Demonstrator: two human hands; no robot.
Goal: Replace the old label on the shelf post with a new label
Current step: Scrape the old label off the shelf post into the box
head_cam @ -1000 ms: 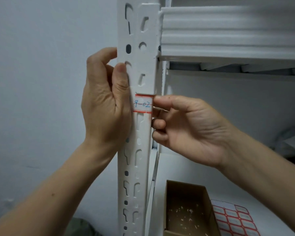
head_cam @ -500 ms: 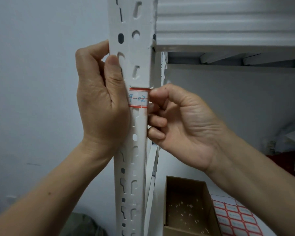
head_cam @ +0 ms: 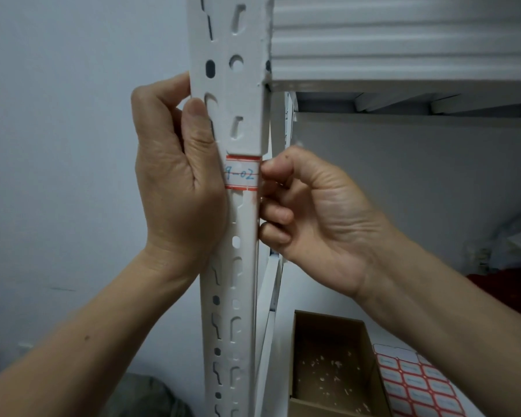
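Clearly, the fingers (head_cam: 272, 171) of the right hand (head_cam: 313, 218) are curled and pressed close together. The thumb and forefinger tips meet at the right edge of the label (head_cam: 242, 173), where it reaches the corner of the post (head_cam: 232, 266). They seem to pinch that edge; I cannot tell if it has lifted already. I think this edge is chosen because it is the free one and a nail can get under the paper there.

The left hand (head_cam: 175, 182) grips the left side of the post. Its fingers go round behind and its thumb lies flat on the front face, above the label. The base of the thumb covers the left end of the label. I judge that this grip steadies the post against the pull of peeling.

The label sits across the front of the post, below the shelf (head_cam: 403, 40). Its long axis is horizontal, while the post stands vertical. The blue writing reads upright from left to right, between two red lines.

Lower, right and nearer, a box (head_cam: 328, 365) lies open with white scraps inside. A sheet (head_cam: 415, 383) of new labels lies just beside it, ready for the next step.
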